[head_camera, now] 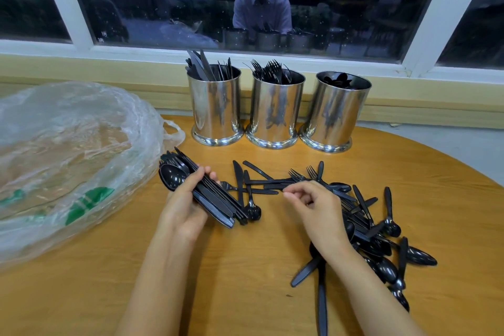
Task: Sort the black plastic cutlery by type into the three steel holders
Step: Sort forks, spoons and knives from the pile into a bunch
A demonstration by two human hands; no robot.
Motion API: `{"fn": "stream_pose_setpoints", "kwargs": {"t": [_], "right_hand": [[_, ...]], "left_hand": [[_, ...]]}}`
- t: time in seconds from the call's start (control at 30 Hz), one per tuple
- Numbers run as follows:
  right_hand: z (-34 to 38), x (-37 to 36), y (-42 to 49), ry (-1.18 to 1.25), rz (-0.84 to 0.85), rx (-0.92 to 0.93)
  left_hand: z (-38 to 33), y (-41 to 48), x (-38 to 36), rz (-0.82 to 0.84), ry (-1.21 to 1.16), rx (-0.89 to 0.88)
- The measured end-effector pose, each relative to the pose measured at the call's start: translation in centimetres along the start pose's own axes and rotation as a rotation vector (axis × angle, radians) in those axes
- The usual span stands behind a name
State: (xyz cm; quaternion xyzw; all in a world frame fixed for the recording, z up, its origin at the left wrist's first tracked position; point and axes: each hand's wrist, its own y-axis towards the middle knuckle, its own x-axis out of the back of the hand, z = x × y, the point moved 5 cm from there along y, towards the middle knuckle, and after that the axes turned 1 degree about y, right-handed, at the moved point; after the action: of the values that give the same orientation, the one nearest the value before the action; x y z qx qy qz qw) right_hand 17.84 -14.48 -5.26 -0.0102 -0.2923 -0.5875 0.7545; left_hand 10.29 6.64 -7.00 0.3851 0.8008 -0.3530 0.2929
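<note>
Three steel holders [275, 109] at the far bench [245, 281] edge take knives, forks, spoons left to right; left hand [182, 207] fingers wrap a bundle of black cutlery [215, 202], probably gathered to save trips, while right hand [316, 207] hovers half-curled, empty, over the loose pile [368, 229] near right.

Worktop [245, 267]: rounded, orange-brown wood grain. Directly on it:
- far edge, a close row of three steel cylinders: left holder [215, 106], middle holder [275, 109], right holder [334, 114];
- left, a crumpled clear plastic bag [68, 150];
- centre to right, loose black cutlery [376, 237], heaped at right.
</note>
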Motion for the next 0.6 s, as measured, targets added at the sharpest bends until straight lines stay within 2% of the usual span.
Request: {"fn": "stream_pose_setpoints", "kwargs": {"t": [0.3,0.47,0.6], "right_hand": [[1.2,-4.4,0.8,-0.307,0.302,-0.014],[1.7,-5.6,0.7,-0.549,0.373,-0.085],[1.0,-4.7,0.7,-0.5,0.353,-0.175]], "left_hand": [[-0.5,0.1,0.2,0.008,-0.047,0.009],[-0.4,0.1,0.3,-0.002,-0.053,0.019],[-0.3,0.0,0.1,-0.013,-0.064,0.018]]}}
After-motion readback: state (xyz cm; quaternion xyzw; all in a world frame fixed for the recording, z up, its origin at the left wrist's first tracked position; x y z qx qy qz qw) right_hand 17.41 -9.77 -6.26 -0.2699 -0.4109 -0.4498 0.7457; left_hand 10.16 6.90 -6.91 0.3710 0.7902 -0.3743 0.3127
